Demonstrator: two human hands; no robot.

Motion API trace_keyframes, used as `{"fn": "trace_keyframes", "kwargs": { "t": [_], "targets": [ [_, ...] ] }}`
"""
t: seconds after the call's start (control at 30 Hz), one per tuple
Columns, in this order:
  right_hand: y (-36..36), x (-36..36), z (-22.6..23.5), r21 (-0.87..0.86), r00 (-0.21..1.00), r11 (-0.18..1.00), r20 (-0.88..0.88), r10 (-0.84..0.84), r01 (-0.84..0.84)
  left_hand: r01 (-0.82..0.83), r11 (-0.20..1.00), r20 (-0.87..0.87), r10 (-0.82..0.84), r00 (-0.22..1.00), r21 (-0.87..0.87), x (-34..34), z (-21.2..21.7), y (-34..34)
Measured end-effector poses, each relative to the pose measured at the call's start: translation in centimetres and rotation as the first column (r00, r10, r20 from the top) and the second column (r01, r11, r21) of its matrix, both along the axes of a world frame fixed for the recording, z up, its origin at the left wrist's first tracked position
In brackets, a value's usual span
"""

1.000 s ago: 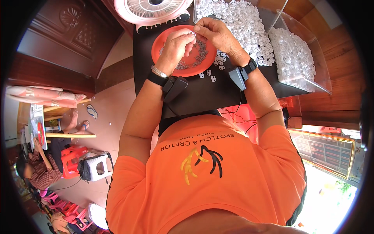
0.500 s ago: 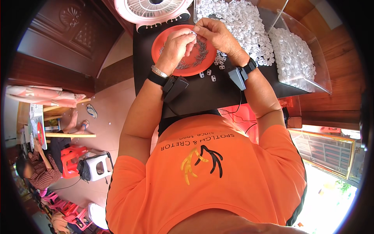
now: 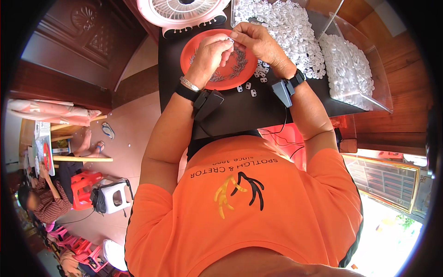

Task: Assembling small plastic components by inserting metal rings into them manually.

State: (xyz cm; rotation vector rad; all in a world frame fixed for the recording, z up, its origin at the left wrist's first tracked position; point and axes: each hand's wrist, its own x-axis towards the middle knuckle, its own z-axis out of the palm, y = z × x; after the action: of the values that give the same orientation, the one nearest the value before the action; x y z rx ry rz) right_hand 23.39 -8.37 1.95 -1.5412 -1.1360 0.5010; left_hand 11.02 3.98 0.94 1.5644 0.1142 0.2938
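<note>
Over the red plate [image 3: 188, 55], my left hand [image 3: 210, 57] is closed, pinching a small white plastic piece [image 3: 230, 39] between thumb and forefinger. My right hand [image 3: 258, 42] meets it from the right, its thumb and forefinger pressed together at the piece; what they hold is too small to make out. Thin grey nail-like pins [image 3: 239, 64] lie in the plate below my hands. Several loose white plastic pieces with holes [image 3: 253, 93] rest on the black table [image 3: 240, 113] beside the plate, under and near my right wrist.
A large heap of white plastic pieces [image 3: 288, 32] spreads at the far right. Beside it stands a clear bin [image 3: 348, 69] full of the same pieces. A pink-and-white fan [image 3: 184, 10] stands at the far left. Another person [image 3: 53, 203] sits at a table at left, near stools [image 3: 113, 196].
Both hands stay together over the plate, fingertips almost unmoved. The whole view has shifted very slightly.
</note>
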Motion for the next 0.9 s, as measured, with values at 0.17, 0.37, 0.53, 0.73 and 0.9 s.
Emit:
{"fn": "trace_keyframes", "kwargs": {
  "t": [0.17,0.37,0.53,0.73,0.9],
  "targets": [
    [0.15,0.03,-0.27,0.018,1.0,1.0,-0.01,0.005,-0.005,0.001,1.0,0.01,-0.001,1.0,0.01,-0.05,0.08,-0.05],
    [0.03,0.22,-0.17,-0.025,1.0,1.0,-0.012,-0.006,0.006,-0.001,1.0,0.024,0.001,1.0,-0.005,-0.11,0.11,0.0],
    [-0.01,0.28,-0.13,-0.013,0.999,1.0,-0.05,-0.015,0.015,0.0,1.0,0.038,0.0,0.999,0.003,-0.16,0.06,0.08],
    [0.17,0.12,-0.35,0.02,0.999,0.999,-0.033,-0.031,0.031,0.007,1.0,0.041,-0.007,0.999,-0.003,-0.05,0.01,0.09],
    [0.15,0.04,-0.16,0.004,1.0,1.0,-0.014,-0.02,0.02,0.027,1.0,0.051,-0.027,0.998,0.001,0.04,-0.2,0.21]
  ]
}}
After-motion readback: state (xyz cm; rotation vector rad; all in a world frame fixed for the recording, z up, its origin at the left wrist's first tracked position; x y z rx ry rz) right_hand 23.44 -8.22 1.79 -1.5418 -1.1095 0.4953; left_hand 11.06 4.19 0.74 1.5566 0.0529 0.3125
